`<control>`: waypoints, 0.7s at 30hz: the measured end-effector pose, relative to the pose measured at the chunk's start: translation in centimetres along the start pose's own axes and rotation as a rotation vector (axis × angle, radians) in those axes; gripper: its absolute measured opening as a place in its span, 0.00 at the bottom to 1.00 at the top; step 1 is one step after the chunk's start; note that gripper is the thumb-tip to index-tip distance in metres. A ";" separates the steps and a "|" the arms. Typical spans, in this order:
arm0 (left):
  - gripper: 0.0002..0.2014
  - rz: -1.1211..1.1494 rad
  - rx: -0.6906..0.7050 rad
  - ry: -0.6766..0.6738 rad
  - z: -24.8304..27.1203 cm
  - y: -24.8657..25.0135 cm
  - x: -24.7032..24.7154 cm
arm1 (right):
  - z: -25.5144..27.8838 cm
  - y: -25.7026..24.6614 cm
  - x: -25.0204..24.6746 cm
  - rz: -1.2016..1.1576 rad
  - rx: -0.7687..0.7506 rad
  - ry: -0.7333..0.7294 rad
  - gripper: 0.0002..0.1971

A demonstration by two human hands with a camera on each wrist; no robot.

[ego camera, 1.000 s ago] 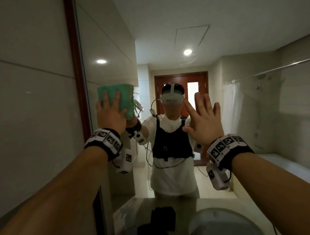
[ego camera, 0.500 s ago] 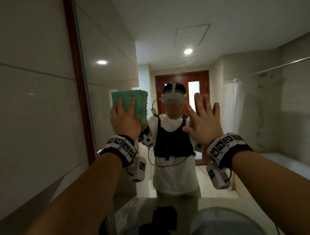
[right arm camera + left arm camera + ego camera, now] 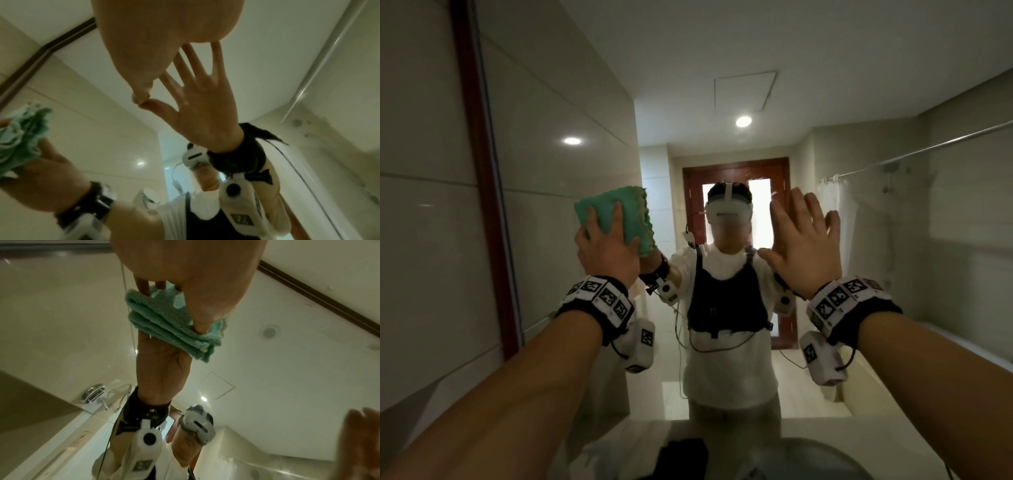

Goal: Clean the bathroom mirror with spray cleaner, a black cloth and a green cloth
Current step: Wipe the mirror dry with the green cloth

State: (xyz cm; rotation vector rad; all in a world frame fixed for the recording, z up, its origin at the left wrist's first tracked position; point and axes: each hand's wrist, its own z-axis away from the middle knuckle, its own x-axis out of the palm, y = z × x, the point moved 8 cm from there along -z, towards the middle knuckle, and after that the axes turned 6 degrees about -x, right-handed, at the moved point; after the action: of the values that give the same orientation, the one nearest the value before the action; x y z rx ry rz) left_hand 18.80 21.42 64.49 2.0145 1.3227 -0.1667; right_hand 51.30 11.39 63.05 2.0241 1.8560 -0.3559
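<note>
head view: my left hand [image 3: 607,251] presses the folded green cloth [image 3: 619,216] flat on the mirror [image 3: 893,240], thumb pinching its lower edge, near the brown frame [image 3: 479,205]. my right hand [image 3: 803,246] is spread flat, holding nothing, fingertips on the glass. the black cloth [image 3: 681,459] lies on the table below. i judge this the wiping stage. to do it well i'd keep the folds stacked, press evenly through the palm, and overlap strokes so no streaks remain.
</note>
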 end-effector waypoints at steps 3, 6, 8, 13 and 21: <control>0.35 -0.001 -0.023 0.006 -0.4 1.8 -0.3 | 0.1 1.4 0.7 0.026 -0.065 -0.036 0.44; 0.35 -0.004 -0.004 0.022 -0.9 4.6 -1.0 | 0.1 1.5 1.2 -0.001 -0.086 -0.022 0.43; 0.35 -0.016 0.050 0.029 -0.9 7.5 -1.3 | 0.2 1.5 1.3 -0.017 -0.095 -0.009 0.43; 0.35 -0.049 0.303 0.027 1.2 16.3 -0.4 | 0.1 1.9 1.6 -0.018 -0.112 -0.014 0.44; 0.35 -0.098 0.486 0.036 4.0 21.5 0.9 | 0.2 2.2 1.6 -0.030 -0.115 0.012 0.44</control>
State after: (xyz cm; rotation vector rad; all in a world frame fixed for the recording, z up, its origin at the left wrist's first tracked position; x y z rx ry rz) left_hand 38.40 14.79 71.59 2.3554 1.5125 -0.5450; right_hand 53.66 12.61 62.42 1.9279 1.8707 -0.2399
